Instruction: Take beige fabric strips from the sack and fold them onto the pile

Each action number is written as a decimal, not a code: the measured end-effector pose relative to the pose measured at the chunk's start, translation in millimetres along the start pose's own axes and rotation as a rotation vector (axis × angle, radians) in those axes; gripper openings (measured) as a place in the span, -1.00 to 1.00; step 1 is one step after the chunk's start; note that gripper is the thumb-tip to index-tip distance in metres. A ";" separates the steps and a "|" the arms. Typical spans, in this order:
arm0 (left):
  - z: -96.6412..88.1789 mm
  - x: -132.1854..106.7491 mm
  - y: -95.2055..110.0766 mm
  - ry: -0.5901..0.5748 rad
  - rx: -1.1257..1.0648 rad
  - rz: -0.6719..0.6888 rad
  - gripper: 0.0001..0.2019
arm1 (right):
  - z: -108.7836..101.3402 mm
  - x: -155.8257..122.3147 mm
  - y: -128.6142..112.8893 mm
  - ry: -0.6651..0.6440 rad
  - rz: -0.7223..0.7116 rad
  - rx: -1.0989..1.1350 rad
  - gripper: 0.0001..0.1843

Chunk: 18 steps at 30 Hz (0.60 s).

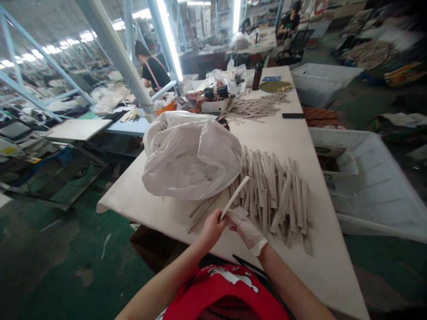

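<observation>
A narrow, pale strip (235, 195) slants up and to the right from my bare left hand (214, 226), whose fingers are closed around its lower end. My right hand (245, 230) wears a thin white glove and meets the left at that end. Its fingers are pinched together, but what lies between them is too small to make out. Just beyond and right of my hands, many similar beige strips (267, 191) lie in a pile on the table. A large, crumpled white plastic bag (190, 155) sits open behind my left hand.
The pale table (320, 222) runs away from me, with loose strips (253, 109) and a dark bottle (257, 76) farther back. White bins (373, 178) stand along its right side. A slanted metal post (116, 53) rises at left. Two people sit or stand in the background.
</observation>
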<state>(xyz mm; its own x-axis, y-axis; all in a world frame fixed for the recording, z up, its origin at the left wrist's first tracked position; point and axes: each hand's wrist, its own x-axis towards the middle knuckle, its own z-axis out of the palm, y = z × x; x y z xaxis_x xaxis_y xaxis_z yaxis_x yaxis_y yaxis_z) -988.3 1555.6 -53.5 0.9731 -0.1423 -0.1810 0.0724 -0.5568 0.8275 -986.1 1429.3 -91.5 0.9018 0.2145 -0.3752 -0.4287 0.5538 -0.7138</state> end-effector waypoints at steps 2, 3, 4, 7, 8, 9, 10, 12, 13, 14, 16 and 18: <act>-10.9 -5.9 0.9 -0.033 -0.008 0.011 -0.78 | -6.9 -5.8 -6.8 0.069 0.016 0.001 -0.75; -17.8 -11.1 -0.1 -0.053 -0.009 0.009 -0.74 | -10.4 -7.2 -11.6 0.101 0.015 0.026 -0.72; -25.1 -17.5 -1.9 -0.072 -0.007 0.004 -0.70 | -13.7 -7.8 -17.3 0.121 0.009 0.055 -0.69; -47.3 -39.1 -8.5 -0.107 0.012 -0.014 -0.64 | -22.0 -8.0 -36.4 0.119 0.017 0.136 -0.62; -53.7 -45.2 -10.1 -0.115 0.020 -0.008 -0.65 | -23.9 -8.3 -42.0 0.107 0.026 0.155 -0.61; -59.2 -50.0 -11.1 -0.119 0.034 0.002 -0.65 | -25.3 -8.8 -46.5 0.093 0.034 0.171 -0.61; -63.6 -53.4 -11.4 -0.117 0.059 0.015 -0.66 | -26.1 -9.5 -49.8 0.082 0.039 0.183 -0.61; -69.4 -56.0 -10.4 -0.101 0.137 0.038 -0.67 | -26.3 -10.5 -52.7 0.070 0.042 0.191 -0.64; -71.4 -55.9 -9.5 -0.089 0.181 0.051 -0.67 | -25.8 -10.8 -52.6 0.073 0.041 0.189 -0.66; -73.1 -55.3 -8.7 -0.082 0.223 0.064 -0.66 | -25.3 -10.9 -51.9 0.081 0.041 0.182 -0.67; -76.8 -54.2 -8.2 -0.074 0.295 0.089 -0.66 | -24.3 -10.7 -49.5 0.101 0.036 0.156 -0.68; -81.2 -54.7 -9.4 -0.057 0.369 0.104 -0.66 | -23.7 -10.5 -47.3 0.127 0.022 0.116 -0.68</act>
<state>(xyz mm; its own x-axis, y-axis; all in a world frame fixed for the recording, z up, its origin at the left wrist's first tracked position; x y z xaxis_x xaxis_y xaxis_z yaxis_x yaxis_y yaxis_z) -1024.5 1635.1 -8.2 0.9567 -0.2527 -0.1442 -0.1193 -0.7926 0.5979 -976.6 1381.7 -67.8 0.8748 0.1288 -0.4670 -0.4329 0.6406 -0.6343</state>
